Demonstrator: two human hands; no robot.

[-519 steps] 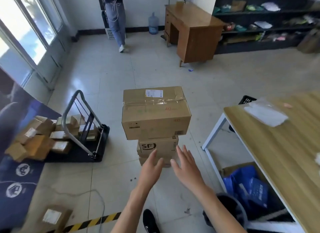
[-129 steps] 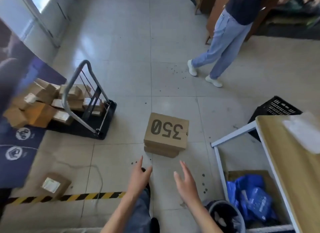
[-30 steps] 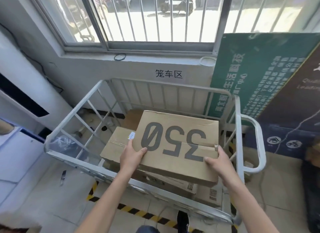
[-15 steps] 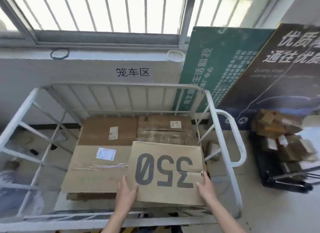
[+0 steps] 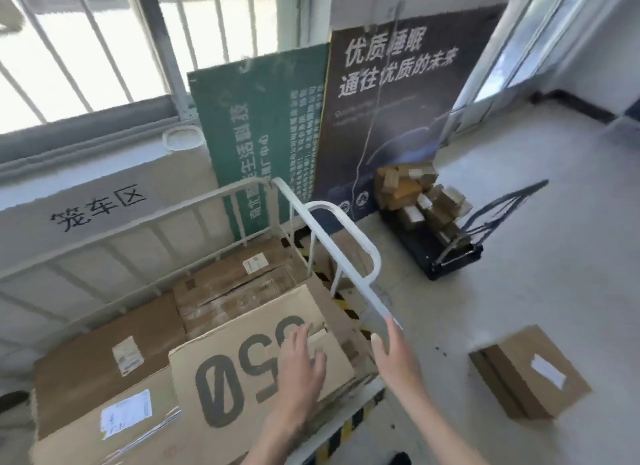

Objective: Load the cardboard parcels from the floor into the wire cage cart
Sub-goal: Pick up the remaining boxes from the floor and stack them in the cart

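Note:
The cardboard parcel marked "350" (image 5: 239, 367) lies flat inside the white wire cage cart (image 5: 332, 253), on top of several other brown parcels (image 5: 104, 354). My left hand (image 5: 299, 367) hovers over its right end, fingers spread, holding nothing. My right hand (image 5: 394, 354) is open beside the cart's right rail, outside the cage. One more cardboard parcel (image 5: 530, 373) with a white label sits on the floor to the right of the cart.
A black hand trolley (image 5: 446, 250) piled with small boxes stands at the back right. Green (image 5: 259, 135) and dark (image 5: 391, 111) signboards lean on the wall behind the cart. Yellow-black floor tape (image 5: 343, 303) runs under the cart. Pale tiled floor spreads to the right.
Both hands have let go of the "350" parcel, which now rests in the cart. The view has swung right, bringing the floor parcel into sight.

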